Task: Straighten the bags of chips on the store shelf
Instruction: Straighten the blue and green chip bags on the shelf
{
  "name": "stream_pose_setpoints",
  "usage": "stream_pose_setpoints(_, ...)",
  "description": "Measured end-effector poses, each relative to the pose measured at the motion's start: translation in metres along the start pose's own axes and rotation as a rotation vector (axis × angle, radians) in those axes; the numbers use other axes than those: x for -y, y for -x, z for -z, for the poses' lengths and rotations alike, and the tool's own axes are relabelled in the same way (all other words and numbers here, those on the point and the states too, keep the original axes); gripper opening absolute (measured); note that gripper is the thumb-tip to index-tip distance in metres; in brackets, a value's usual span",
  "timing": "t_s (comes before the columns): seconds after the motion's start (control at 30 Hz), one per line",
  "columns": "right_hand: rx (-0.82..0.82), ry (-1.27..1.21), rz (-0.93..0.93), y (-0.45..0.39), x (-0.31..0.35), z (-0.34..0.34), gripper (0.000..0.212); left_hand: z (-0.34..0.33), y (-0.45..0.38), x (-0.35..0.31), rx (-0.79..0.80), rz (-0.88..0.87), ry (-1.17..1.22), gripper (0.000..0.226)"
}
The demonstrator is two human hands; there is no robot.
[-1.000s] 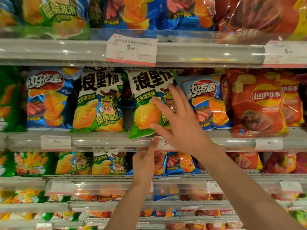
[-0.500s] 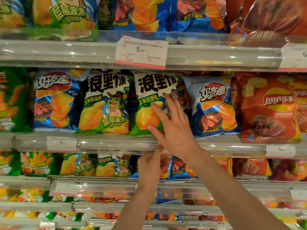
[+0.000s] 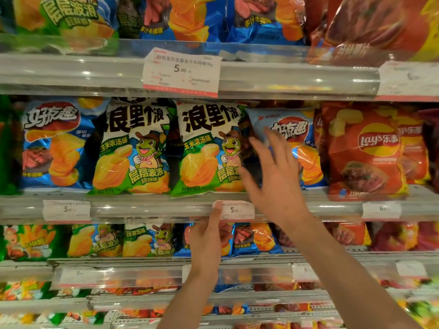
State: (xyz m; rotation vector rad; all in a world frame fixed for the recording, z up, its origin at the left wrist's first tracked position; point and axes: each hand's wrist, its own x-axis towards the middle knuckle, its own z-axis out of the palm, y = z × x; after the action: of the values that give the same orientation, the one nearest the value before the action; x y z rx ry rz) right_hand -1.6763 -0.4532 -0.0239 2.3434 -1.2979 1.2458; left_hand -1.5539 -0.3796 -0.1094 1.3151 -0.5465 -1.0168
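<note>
On the middle shelf (image 3: 154, 207) two green-and-white chip bags stand upright side by side, one on the left (image 3: 133, 148) and one on the right (image 3: 204, 148). To their right a blue chip bag (image 3: 292, 129) leans with its top tilted left. My right hand (image 3: 273, 172) lies with fingers spread over that blue bag's left edge, blurred. My left hand (image 3: 206, 238) is below the shelf, fingers curled, one digit raised against the shelf rail beside a price tag (image 3: 237, 210).
A red Lay's bag (image 3: 365, 150) stands right of the blue bag, and another blue bag (image 3: 52, 143) sits at the far left. A large price label (image 3: 181, 72) hangs from the shelf above. Shelves above and below are packed with more bags.
The right green bag, tilted and hanging over the shelf edge a second ago, now stands straight. My right hand has moved off it, rightward, onto the blue bag. My left hand stayed at the rail.
</note>
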Motion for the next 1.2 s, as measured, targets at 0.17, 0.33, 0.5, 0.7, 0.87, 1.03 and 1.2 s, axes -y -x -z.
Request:
stream_pose_setpoints(0.17,0.029,0.114,-0.185,0.02,-0.055,0.019,0.064,-0.006,0.001,0.007,-0.015,-0.021,0.029,0.07)
stream_pose_setpoints(0.33,0.092,0.131,-0.223,0.027,-0.058,0.016,0.069,-0.008,0.002,0.007,-0.02,-0.057,0.019,0.069)
stream_pose_setpoints(0.5,0.047,0.207,-0.272,0.018,-0.038,0.002,0.069,-0.006,0.002,0.005,-0.03,-0.066,0.001,0.065)
stream_pose_setpoints(0.7,0.054,0.164,-0.284,0.016,-0.037,-0.001,0.067,-0.005,0.003,0.002,-0.034,-0.056,-0.015,0.062)
stream_pose_setpoints(0.87,0.015,0.002,-0.084,0.034,-0.058,0.019,0.047,-0.007,0.003,0.003,-0.03,-0.03,-0.004,0.062)
stream_pose_setpoints(1.03,0.079,0.036,-0.001,0.069,-0.064,0.018,0.043,-0.01,0.003,0.004,-0.033,-0.046,0.012,0.051)
stream_pose_setpoints(1.2,0.114,0.089,-0.029,0.076,-0.063,0.01,0.047,-0.011,0.005,0.002,-0.055,-0.059,-0.003,0.048)
